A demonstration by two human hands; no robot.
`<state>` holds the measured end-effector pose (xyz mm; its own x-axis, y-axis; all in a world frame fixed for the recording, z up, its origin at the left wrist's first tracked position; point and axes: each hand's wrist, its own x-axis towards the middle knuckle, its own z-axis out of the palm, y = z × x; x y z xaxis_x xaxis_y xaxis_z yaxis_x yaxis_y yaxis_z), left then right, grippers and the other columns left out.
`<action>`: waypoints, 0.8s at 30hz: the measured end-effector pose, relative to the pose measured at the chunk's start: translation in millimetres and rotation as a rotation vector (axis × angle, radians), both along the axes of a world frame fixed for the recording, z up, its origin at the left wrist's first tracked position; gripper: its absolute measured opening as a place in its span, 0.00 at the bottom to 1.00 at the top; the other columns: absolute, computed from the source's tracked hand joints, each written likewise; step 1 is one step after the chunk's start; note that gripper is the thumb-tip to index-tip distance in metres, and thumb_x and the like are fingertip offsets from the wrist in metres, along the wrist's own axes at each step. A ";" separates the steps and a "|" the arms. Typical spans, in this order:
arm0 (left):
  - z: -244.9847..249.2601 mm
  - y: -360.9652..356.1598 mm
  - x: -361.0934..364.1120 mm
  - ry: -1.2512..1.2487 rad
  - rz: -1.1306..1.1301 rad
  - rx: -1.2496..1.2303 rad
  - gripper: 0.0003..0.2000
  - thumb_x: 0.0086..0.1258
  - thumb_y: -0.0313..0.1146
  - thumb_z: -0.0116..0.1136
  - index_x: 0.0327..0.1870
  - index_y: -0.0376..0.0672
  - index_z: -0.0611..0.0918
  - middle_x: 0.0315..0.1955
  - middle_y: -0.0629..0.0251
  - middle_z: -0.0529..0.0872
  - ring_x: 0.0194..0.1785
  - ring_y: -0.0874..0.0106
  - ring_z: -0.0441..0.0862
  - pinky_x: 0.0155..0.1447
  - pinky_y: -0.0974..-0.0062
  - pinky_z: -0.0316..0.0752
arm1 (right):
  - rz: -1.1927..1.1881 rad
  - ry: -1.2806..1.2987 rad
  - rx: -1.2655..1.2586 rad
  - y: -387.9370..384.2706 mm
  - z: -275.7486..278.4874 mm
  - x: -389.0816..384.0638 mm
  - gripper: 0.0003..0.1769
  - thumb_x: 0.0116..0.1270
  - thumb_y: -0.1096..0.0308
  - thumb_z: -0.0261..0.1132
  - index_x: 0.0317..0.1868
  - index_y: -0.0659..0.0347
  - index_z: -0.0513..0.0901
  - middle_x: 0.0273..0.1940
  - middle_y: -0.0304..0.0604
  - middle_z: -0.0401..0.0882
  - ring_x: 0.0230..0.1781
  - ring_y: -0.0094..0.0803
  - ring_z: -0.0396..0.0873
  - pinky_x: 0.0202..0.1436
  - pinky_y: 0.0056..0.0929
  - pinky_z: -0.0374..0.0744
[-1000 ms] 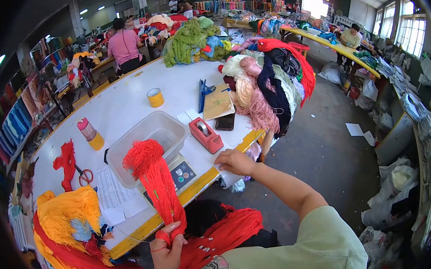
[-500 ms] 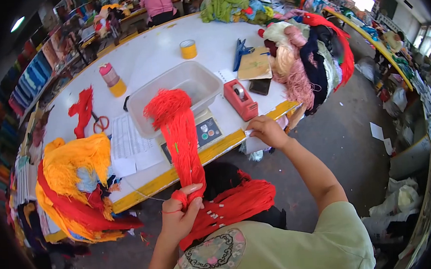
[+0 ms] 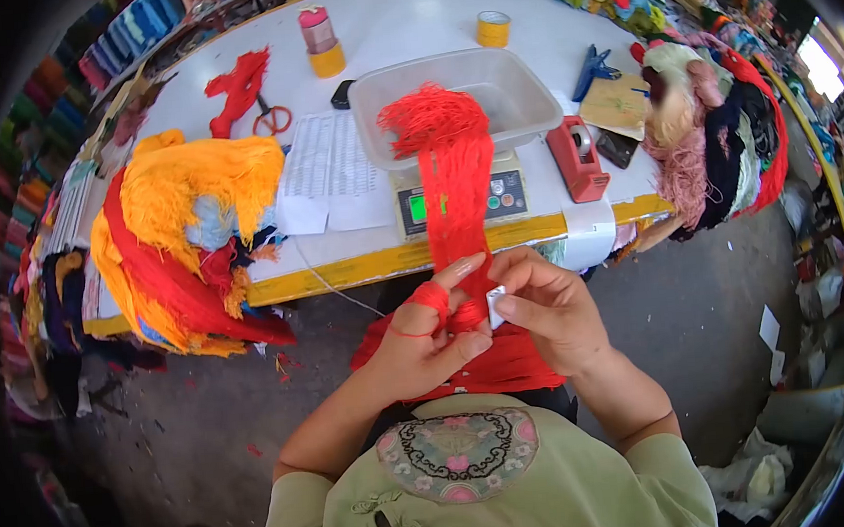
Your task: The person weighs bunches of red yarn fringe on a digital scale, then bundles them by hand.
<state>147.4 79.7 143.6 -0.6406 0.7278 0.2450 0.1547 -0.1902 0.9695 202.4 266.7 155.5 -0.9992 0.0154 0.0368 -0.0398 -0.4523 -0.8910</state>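
Note:
My left hand (image 3: 418, 342) grips the lower end of a red yarn hank (image 3: 458, 197), with red strands looped around its fingers. The hank's frayed top lies over the front of a plastic bin (image 3: 529, 109). Close beside it, my right hand (image 3: 561, 317) pinches a small white label (image 3: 495, 305) between thumb and fingers, against or just beside the hank. More red yarn (image 3: 517, 363) lies across my lap beneath both hands. A strip of white label paper (image 3: 590, 236) hangs over the table's yellow front edge.
The bin sits on a scale (image 3: 507, 195) with a lit green display. Right of it are a red tape dispenser (image 3: 579, 162), a phone (image 3: 618, 148) and piled yarn (image 3: 716, 135). To the left are printed sheets (image 3: 330, 167), scissors (image 3: 272, 117) and orange yarn (image 3: 177, 183).
My right hand has come from the table edge to the hank, bringing a small white label. My left hand still holds the hank. The camera view has turned left and downward.

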 end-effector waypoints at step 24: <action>5.0 -31.8 -19.8 0.262 0.195 -0.231 0.07 0.73 0.32 0.59 0.44 0.39 0.81 0.28 0.65 0.83 0.28 0.77 0.79 0.29 0.78 0.71 | 0.307 0.442 0.629 -7.0 18.5 -42.3 0.13 0.64 0.80 0.68 0.47 0.63 0.77 0.32 0.38 0.79 0.30 0.22 0.76 0.36 0.20 0.72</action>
<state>127.6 47.9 148.5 -0.7100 0.6533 0.2628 0.4139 0.0853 0.9063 160.1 259.7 174.1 -0.8470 -0.4104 0.3379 -0.4016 0.0777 -0.9125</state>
